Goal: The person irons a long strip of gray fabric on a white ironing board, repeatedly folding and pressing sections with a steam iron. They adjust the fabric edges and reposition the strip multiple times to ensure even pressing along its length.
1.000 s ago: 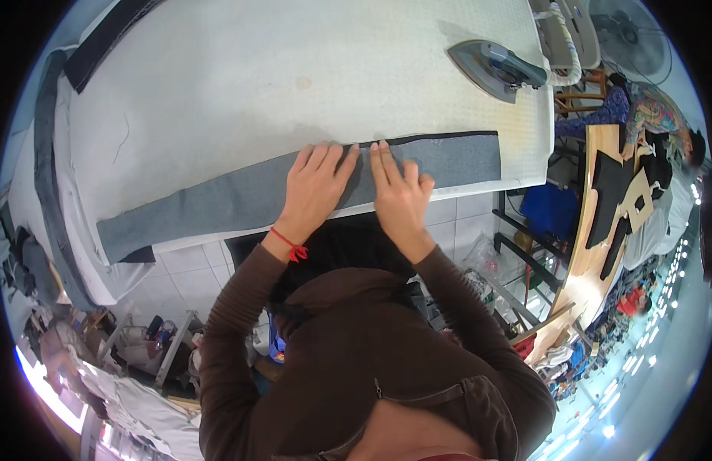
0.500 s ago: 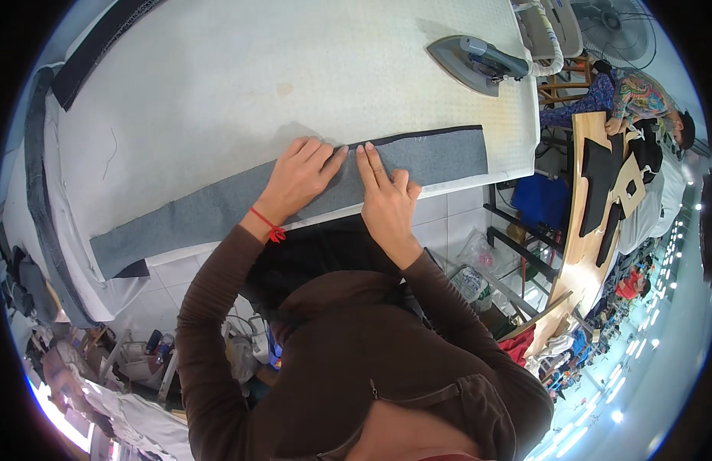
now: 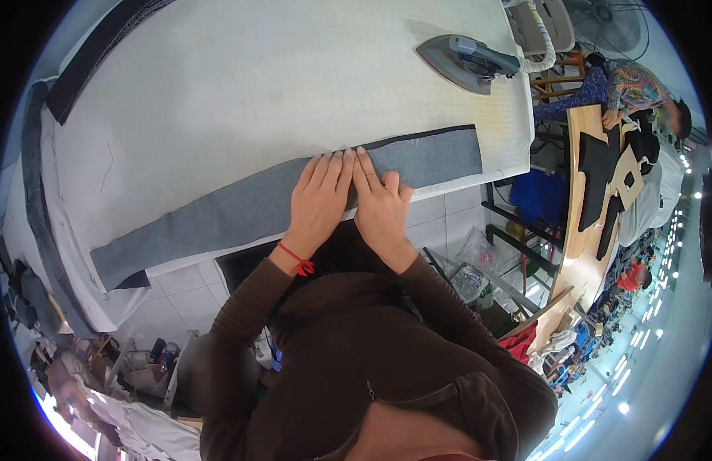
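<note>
Fabric (image 3: 244, 203) runs lengthwise left to right, right end angled away

The white table (image 3: 217, 84) has an iron (image 3: 467, 63) past the right grip (image 3: 380, 211), thread (image 3: 107, 167) left of the left grip (image 3: 323, 192), and gray cloth (image 3: 217, 203) under both.

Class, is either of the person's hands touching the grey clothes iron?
No, the left hand and right hand both rest on the long grey fabric strip, apart from the grey clothes iron.
</note>
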Motion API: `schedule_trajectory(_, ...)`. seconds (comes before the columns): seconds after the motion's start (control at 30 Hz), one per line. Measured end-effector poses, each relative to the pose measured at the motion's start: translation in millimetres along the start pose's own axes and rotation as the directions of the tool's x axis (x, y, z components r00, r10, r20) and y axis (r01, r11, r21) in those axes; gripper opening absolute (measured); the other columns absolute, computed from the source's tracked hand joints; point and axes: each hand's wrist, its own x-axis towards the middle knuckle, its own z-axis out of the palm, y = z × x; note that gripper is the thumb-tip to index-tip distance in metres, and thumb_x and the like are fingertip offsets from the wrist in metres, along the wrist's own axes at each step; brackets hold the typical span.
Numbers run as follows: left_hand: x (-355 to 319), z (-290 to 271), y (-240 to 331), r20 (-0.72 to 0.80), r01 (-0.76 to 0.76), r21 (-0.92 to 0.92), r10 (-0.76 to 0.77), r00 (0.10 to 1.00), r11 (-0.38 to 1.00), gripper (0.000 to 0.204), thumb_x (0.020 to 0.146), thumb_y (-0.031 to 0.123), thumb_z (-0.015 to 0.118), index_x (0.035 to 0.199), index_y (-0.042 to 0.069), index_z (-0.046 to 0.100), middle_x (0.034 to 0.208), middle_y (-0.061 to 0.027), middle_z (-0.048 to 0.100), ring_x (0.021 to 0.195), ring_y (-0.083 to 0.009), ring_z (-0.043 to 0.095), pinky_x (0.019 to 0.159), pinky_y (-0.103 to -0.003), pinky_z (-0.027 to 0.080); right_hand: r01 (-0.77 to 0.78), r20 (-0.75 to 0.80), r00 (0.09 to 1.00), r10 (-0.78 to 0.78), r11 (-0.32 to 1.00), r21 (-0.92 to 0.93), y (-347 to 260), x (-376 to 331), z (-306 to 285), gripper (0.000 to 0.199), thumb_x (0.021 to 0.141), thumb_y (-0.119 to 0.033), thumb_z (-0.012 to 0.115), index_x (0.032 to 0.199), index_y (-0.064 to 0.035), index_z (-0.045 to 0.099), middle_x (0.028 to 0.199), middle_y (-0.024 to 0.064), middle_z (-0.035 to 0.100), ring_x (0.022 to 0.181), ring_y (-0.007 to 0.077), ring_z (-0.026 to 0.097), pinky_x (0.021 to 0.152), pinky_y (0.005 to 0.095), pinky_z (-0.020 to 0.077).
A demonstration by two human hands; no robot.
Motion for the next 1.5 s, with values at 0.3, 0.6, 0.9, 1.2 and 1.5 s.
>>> schedule_trajectory(0.3, -5.2, 8.4, 8.1, -0.009, 0.041, 0.039, -0.04, 0.999, 0.998, 0.058, 0.103, 0.017, 0.068, 0.157, -0.001, 0.067, 0.142, -0.0138, 0.072, 0.139, -0.0316, 0.068, 0.131, -0.049, 0.05, -0.042, 0.02, 0.999, 0.039, 0.983, 0.179, 0.9, -2.3, 3.7, 0.076, 0.091, 0.006, 0.068, 0.164, -0.0116, 0.066, 0.18, 0.0038, 0.059, 0.104, 0.028, 0.057, 0.09, 0.0453, 0.0358)
schedule_trajectory(0.6, -7.6, 8.7, 6.9, -0.008, 0.025, 0.105, -0.024, 1.0, 0.994, 0.057, 0.105, 0.013, 0.067, 0.16, -0.001, 0.066, 0.142, -0.0127, 0.071, 0.138, -0.0322, 0.068, 0.128, -0.049, 0.051, 0.087, -0.213, 0.977, -0.008, 0.929, 0.36, 95.7, 86.6, -63.0, 0.043, 0.104, -0.009, 0.081, 0.147, -0.0096, 0.075, 0.137, 0.0144, 0.08, 0.105, 0.0351, 0.069, 0.09, 0.0467, 0.0583)
schedule_trajectory(0.9, -3.1, 11.5, 9.7, -0.049, 0.018, 0.097, -0.013, 0.999, 0.995, 0.052, 0.105, 0.012, 0.066, 0.155, -0.001, 0.07, 0.139, -0.0123, 0.072, 0.137, -0.0308, 0.068, 0.128, -0.049, 0.052, 0.137, 0.152, 0.97, -0.188, 0.946, 0.295, 266.3, 269.3, -127.6, 0.057, 0.11, -0.055, 0.078, 0.116, 0.0011, 0.084, 0.097, 0.021, 0.082, 0.089, 0.0369, 0.077, 0.082, 0.0452, 0.0577)
schedule_trajectory(1.2, -2.1, 10.8, 4.8, -0.075, -0.002, 0.086, 0.008, 0.997, 0.996, 0.055, 0.1, 0.013, 0.071, 0.153, -0.003, 0.071, 0.135, -0.013, 0.073, 0.136, -0.0301, 0.069, 0.127, -0.049, 0.052, 0.161, 0.402, 0.881, -0.249, 0.957, 0.24, 224.8, 277.6, -130.7, 0.069, 0.109, -0.069, 0.072, 0.106, -0.0002, 0.078, 0.089, 0.0221, 0.078, 0.083, 0.0374, 0.076, 0.077, 0.046, 0.0565)
schedule_trajectory(1.5, -8.3, 14.4, -0.1, -0.084, -0.007, -0.036, 0.004, 0.996, 0.999, 0.062, 0.094, 0.015, 0.077, 0.152, -0.006, 0.07, 0.139, -0.0179, 0.073, 0.136, -0.0358, 0.07, 0.126, -0.051, 0.053, 0.313, 0.361, 0.853, -0.378, 0.922, 0.226, 126.0, 175.4, -116.9, 0.061, 0.109, -0.065, 0.074, 0.106, -0.0036, 0.076, 0.073, 0.0199, 0.071, 0.072, 0.0441, 0.074, 0.068, 0.0519, 0.0554)
